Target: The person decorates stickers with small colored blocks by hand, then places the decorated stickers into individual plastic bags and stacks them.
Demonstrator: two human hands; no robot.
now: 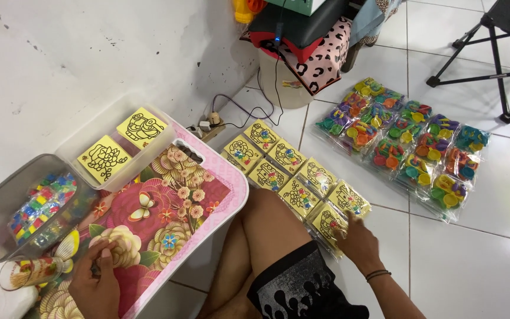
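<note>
The left hand (95, 283) hides whatever its grip pinches (too small to tell), its wrist cut off below.

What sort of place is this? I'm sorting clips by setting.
Probably a home floor used for packing craft kits: white floor tiles, a small flowered lap table, rows of bagged yellow picture cards and bagged coloured pieces laid out, where the right hand reaches.

Two yellow cards (123, 143) in tray — two hands (358, 241).
</note>
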